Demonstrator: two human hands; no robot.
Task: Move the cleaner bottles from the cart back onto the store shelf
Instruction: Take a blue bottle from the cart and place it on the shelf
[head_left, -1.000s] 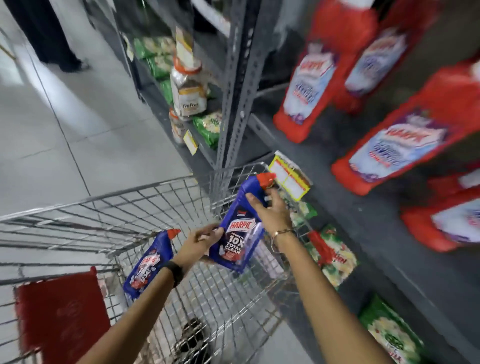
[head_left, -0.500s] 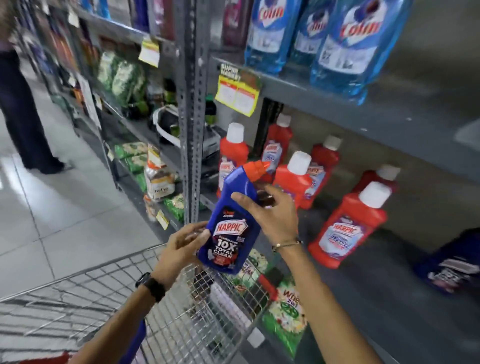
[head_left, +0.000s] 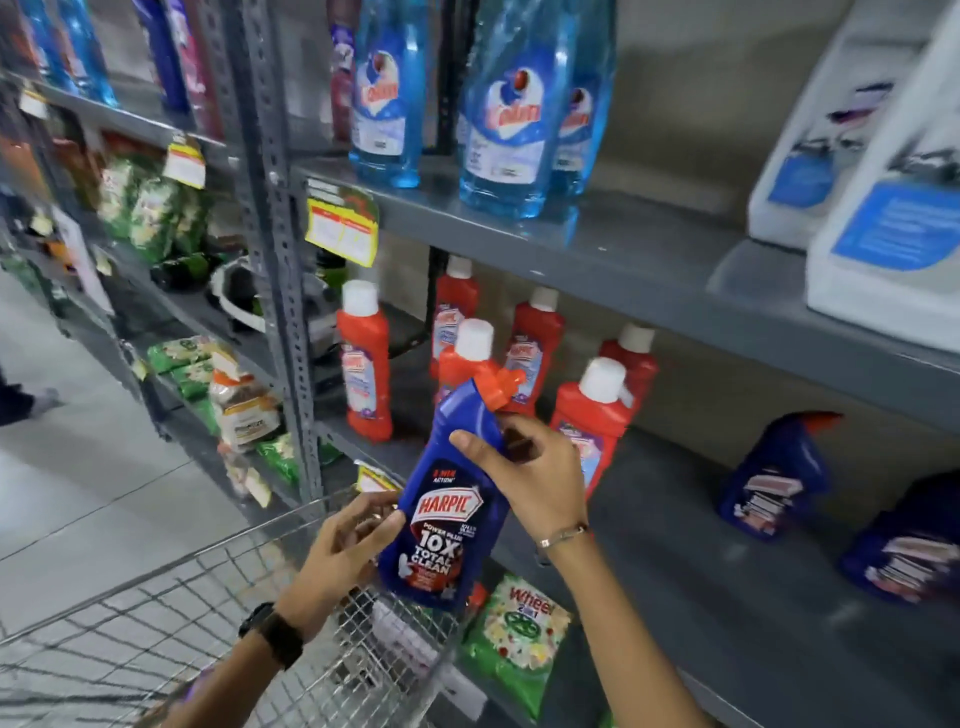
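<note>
Fingers (head_left: 470, 447) of both hands are wrapped around a blue bottle (head_left: 447, 519), held tilted above the cart (head_left: 208, 587) rim, before the shelf (head_left: 701, 545) of red bottles (head_left: 363, 364).

Dim, even store light; edges blurred, bowed.

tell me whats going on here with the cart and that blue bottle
A person is holding a blue Harpic bottle in both hands above the wire cart. The left hand supports its lower side and the right hand grips near the neck. It is not yet on the grey shelf, where red Harpic bottles and two more blue ones stand.
</note>
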